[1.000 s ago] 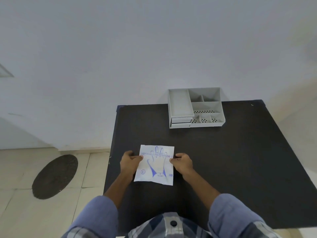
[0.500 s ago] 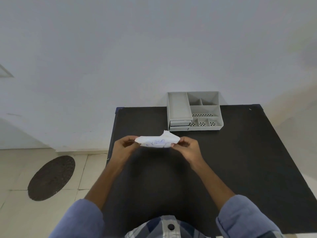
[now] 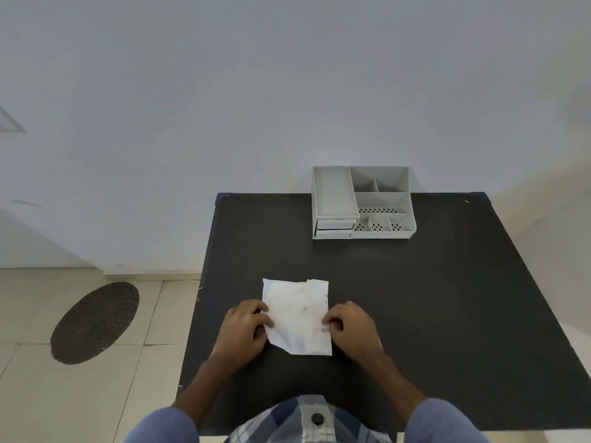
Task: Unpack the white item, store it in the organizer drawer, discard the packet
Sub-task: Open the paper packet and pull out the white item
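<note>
Black tabletop (image 3: 447, 314) against a pale wall is the whole stage, and near its front edge the left hand (image 3: 244, 330) and right hand (image 3: 350, 327) each pinch a side edge of the white packet (image 3: 297, 316), fingers closed on the paper, which lies flat between them with its plain side up. Only a sliver of print shows along the packet's right edge, too small to read. Beyond the packet, well apart at the table's far edge, stands the grey organizer (image 3: 363, 203), its two small drawers (image 3: 334, 228) at front left looking shut, though at this range that is hard to confirm. By my reading the task has barely begun: the packet seems unopened, the white item is hidden inside, and storing and discarding remain. No bin is in view.
</note>
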